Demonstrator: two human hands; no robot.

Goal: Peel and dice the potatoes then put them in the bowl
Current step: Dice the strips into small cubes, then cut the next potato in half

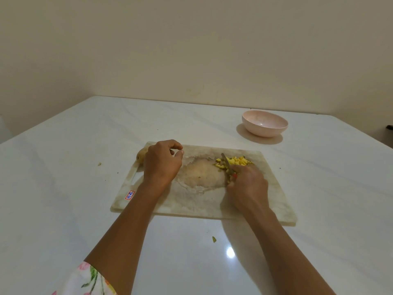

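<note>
A worn white cutting board (202, 201) lies on the table in front of me. On its far right part sits a pile of yellow diced potato (236, 161). My right hand (246, 186) grips a knife (226, 163) whose blade lies against the left side of that pile. My left hand (162, 161) hovers over the board's left part with fingers loosely curled and nothing in them. Behind it, at the board's far left corner, an unpeeled potato (140, 155) shows partly. An empty pink bowl (264, 126) stands beyond the board, to the right.
The white glossy table (63, 188) runs to a wall at the back. A small peel scrap (214, 239) lies in front of the board and another scrap (99, 164) to its left. A dark object (389, 127) shows at the far right edge.
</note>
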